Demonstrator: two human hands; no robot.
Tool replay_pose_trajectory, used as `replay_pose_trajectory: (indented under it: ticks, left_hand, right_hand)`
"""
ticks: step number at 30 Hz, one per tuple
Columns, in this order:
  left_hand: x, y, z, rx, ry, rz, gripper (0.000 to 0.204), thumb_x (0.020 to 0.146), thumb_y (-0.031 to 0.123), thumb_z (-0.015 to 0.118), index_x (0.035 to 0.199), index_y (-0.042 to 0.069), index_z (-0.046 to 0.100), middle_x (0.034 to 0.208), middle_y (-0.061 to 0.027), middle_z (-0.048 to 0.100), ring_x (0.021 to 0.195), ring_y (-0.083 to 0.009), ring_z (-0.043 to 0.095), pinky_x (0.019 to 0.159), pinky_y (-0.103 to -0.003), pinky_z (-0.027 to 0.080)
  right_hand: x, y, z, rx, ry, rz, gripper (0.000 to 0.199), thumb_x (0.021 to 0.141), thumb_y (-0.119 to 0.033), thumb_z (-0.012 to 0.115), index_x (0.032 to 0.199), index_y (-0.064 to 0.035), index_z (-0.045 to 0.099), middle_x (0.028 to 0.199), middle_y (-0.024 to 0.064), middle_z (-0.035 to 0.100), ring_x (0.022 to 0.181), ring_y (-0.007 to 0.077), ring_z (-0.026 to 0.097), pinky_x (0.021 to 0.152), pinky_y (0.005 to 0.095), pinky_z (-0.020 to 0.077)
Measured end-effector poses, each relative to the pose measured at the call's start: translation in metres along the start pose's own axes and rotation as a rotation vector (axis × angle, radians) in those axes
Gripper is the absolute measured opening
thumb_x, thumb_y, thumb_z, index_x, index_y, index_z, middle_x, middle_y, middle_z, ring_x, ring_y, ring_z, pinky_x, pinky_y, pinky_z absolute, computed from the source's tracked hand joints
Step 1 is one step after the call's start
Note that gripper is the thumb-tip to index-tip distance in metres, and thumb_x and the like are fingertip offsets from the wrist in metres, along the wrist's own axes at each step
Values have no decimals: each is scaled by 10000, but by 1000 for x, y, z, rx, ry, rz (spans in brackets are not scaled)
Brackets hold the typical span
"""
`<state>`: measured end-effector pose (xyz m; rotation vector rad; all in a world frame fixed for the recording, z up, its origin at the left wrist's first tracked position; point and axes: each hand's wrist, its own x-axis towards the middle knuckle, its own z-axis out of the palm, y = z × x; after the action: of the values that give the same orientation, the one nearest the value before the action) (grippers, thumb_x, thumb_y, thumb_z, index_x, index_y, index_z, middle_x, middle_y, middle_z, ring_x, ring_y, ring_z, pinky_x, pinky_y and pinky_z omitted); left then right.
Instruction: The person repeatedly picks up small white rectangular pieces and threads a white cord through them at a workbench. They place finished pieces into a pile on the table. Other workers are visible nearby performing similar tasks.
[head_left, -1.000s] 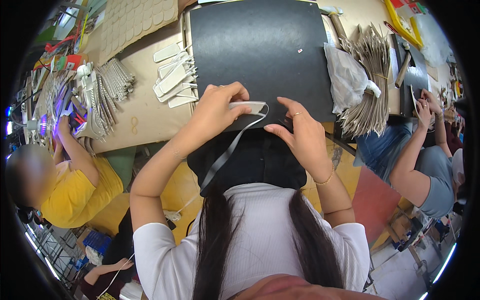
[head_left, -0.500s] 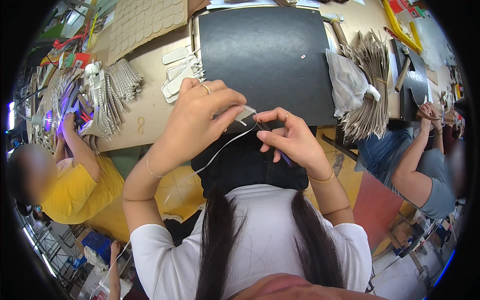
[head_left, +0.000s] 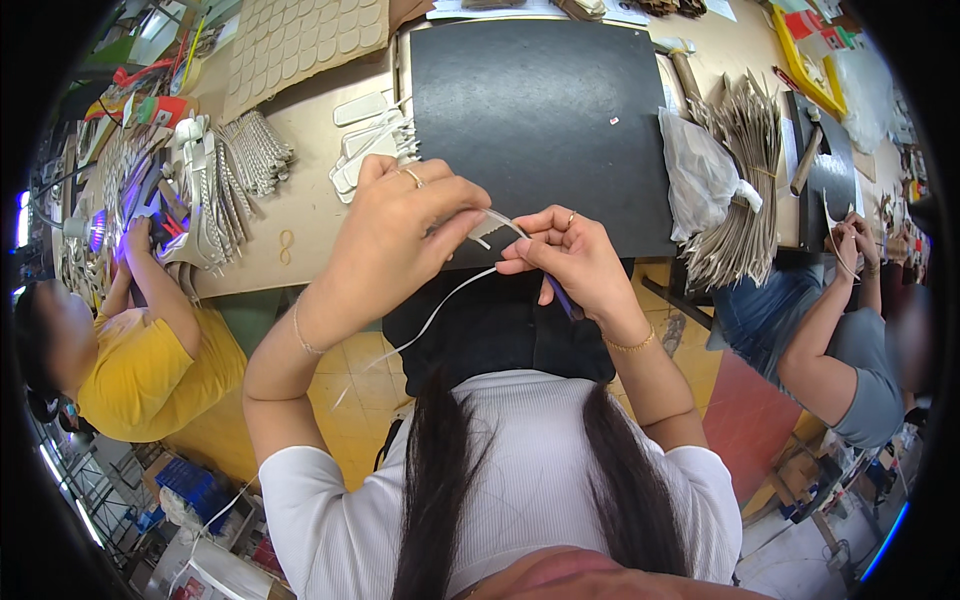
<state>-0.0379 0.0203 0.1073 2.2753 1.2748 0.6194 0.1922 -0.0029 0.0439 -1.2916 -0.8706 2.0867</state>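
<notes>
Left hand (head_left: 400,240) raised over the near edge of the table (head_left: 300,215), fingers curled shut, grip closed on a thin white strip (head_left: 450,300). The strip runs from under the left fingers down and left, hanging loose over a black cloth (head_left: 500,330) in the lap. Ring on a left finger, thin bracelet on the left wrist.

Right hand (head_left: 570,260) just beside the left, nearly touching it; thumb and forefinger pinched on the upper end of the same strip, a short white bit sticking out between the two hands. The right hand's other fingers hold a thin purple stick (head_left: 562,298), pointing down; cannot tell what kind of tool it is. Ring and bracelet on the right hand too.

Behind the hands a big black mat (head_left: 540,110) lies flat on the table. Left of it a small pile of white flat pieces (head_left: 365,140), further left bundles of grey strips (head_left: 250,155). Right of the mat a clear plastic bag (head_left: 700,175) and a stack of brown paper pieces (head_left: 750,170).

A person in a yellow shirt (head_left: 140,370) sits at left, another person in a grey top (head_left: 850,350) at right, both with hands at the table.
</notes>
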Motion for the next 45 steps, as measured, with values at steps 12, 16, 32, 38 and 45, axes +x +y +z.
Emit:
replay_pose_trajectory:
  ticks: [12,16,32,38,45]
  left_hand:
    - [7,-128,-26,148,175,-462,479,874,374,794,1272,123,708,1194,-126,704,1067,-302,666,969,-394,497]
    - [-11,-136,-22,423,190,-401,627,863,459,787,1416,210,630,1433,-143,574,1287,-375,549,1081,-455,434]
    - [-57,-48,-1,71,68,-244,494,863,397,781,1262,114,710,1253,-180,658,1192,-390,591,1049,-463,459]
    - [-53,-14,57,-137,56,-162,473,879,344,765,1271,91,690,1238,-151,666,1171,-365,612,1000,-462,459]
    - [-23,11,143,-43,374,59,347,897,257,746,1221,153,676,1272,-108,607,1195,-305,555,936,-446,440]
  right_hand:
    - [24,1,-9,-160,6,-108,317,989,-51,668,1256,67,543,1124,186,700,985,231,763,504,203,545]
    - [26,5,-3,-189,-118,-72,312,991,-67,668,1253,63,557,1202,178,674,967,215,763,517,208,554]
    - [48,-10,-43,-1210,326,-851,623,905,-37,722,1491,-33,509,1494,181,521,1375,278,516,1147,383,404]
    - [-18,-13,-70,-764,-471,-277,495,948,-58,688,1427,-12,572,1365,180,620,1291,245,586,1115,391,445]
    - [-44,71,-141,-1199,-460,439,457,944,-101,699,1381,-17,597,1236,130,682,1164,199,635,1033,379,475]
